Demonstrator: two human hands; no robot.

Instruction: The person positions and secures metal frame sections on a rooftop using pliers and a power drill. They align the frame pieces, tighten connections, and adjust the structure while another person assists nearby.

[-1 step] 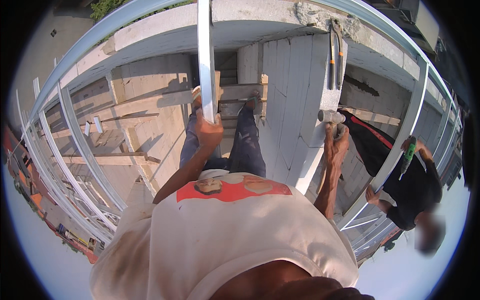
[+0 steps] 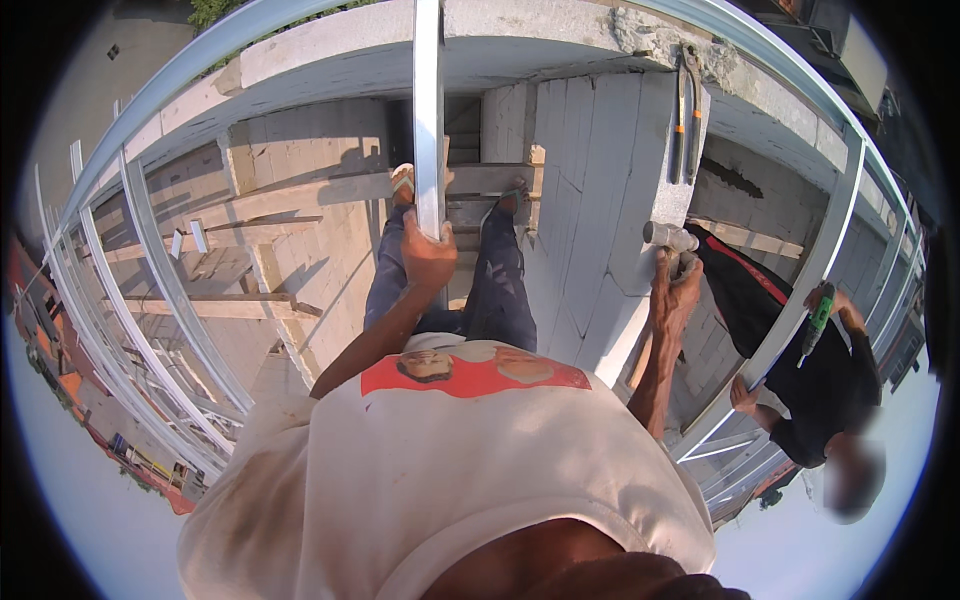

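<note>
My left hand (image 2: 427,258) is closed around the lower end of a shiny metal channel (image 2: 428,120), which runs up to the top edge of the view in front of my legs. In my right hand (image 2: 676,292) is a hammer (image 2: 670,237), gripped close below its grey metal head. The head is raised beside the pale block wall, and much of the handle is hidden by my hand and forearm. Beyond it, long pincers (image 2: 687,115) with orange bands on the handles lie on top of the wall, touched by neither hand.
My sandalled feet rest on a wooden plank (image 2: 340,188) above a drop. Metal frames (image 2: 160,270) stand at left. At right, a co-worker (image 2: 825,385) in black holds a green drill (image 2: 817,318) and touches a metal stud (image 2: 810,285). A concrete beam (image 2: 540,25) crosses the far side.
The view has shifted slightly, so the channel, hammer and pincers appear a little farther right. Both hands keep their holds.
</note>
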